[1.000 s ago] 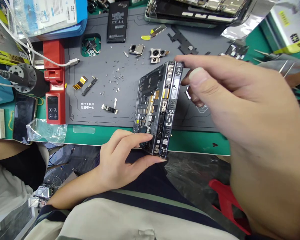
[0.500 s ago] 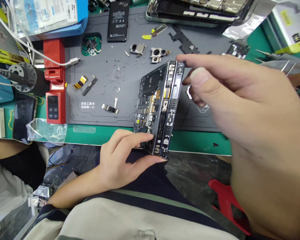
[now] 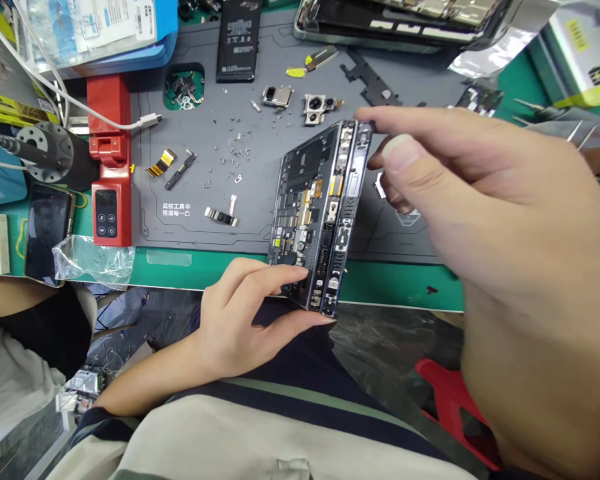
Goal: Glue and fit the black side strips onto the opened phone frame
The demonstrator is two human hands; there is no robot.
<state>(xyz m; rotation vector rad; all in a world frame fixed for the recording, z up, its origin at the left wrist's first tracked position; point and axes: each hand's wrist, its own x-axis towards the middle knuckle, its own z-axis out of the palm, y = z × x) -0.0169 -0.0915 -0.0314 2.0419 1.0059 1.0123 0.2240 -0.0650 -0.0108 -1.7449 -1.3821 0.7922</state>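
An opened-up folding phone [image 3: 300, 220] is held on edge above the front of the bench, with its two slim halves nearly together. Bare circuitry, a black battery area and gold flex connectors show on its left face; its metal frame edges point toward me. My left hand [image 3: 240, 320] pinches the lower end, forefinger on the inner face and thumb beneath the frame corner. At the upper corner, the forefinger of my right hand [image 3: 480, 187] rests on the frame. The right thumb stays off the phone, and the other fingers curl partly out of sight behind it.
A grey work mat [image 3: 180, 233] bears loose screws, camera modules [image 3: 315, 107], flex cables [image 3: 223, 215] and a phone battery [image 3: 238, 43]. A red device [image 3: 111, 207] stands left, with a white cable [image 3: 105, 123] across it. Opened devices [image 3: 395, 33] lie behind; a co-worker's leg [image 3: 45, 327] shows lower left.
Both hands keep the same grip on the phone. The whole view has shifted by a hair; otherwise the scene looks unchanged.
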